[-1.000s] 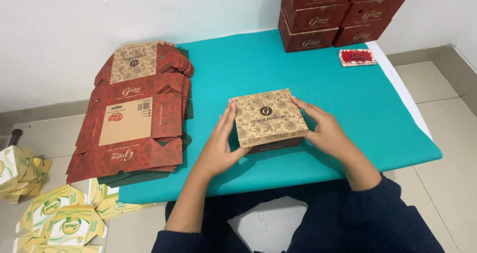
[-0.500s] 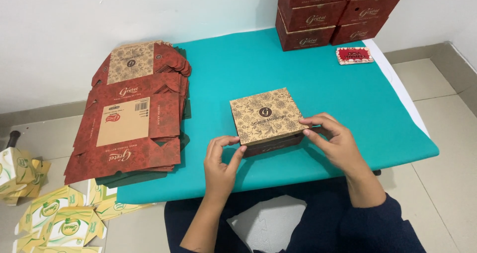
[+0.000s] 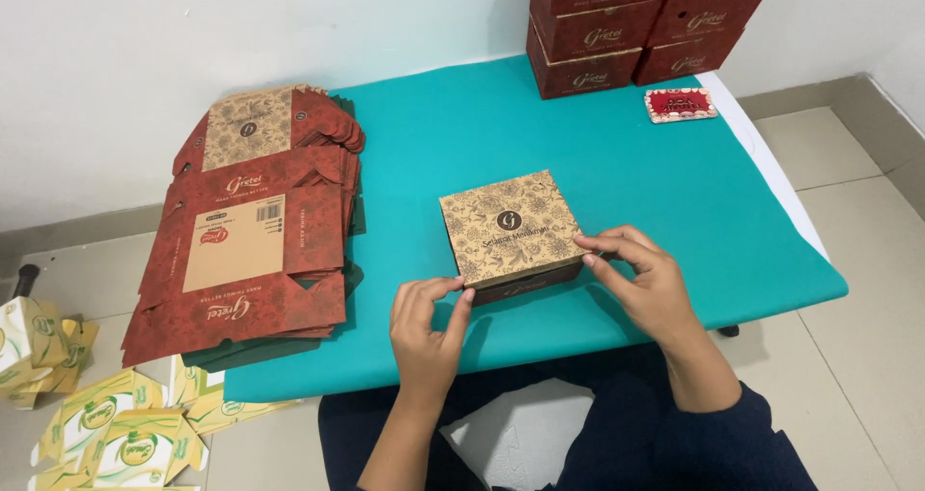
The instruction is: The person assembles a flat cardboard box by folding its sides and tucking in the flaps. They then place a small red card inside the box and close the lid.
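Both hands are pinching the near corners of a closed brown patterned box (image 3: 512,229) sitting on the teal surface (image 3: 674,202): left hand (image 3: 427,325), right hand (image 3: 644,277).

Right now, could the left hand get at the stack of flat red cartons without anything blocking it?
Probably yes: the left hand is at the box, and only bare teal table separates it from the flat cartons.
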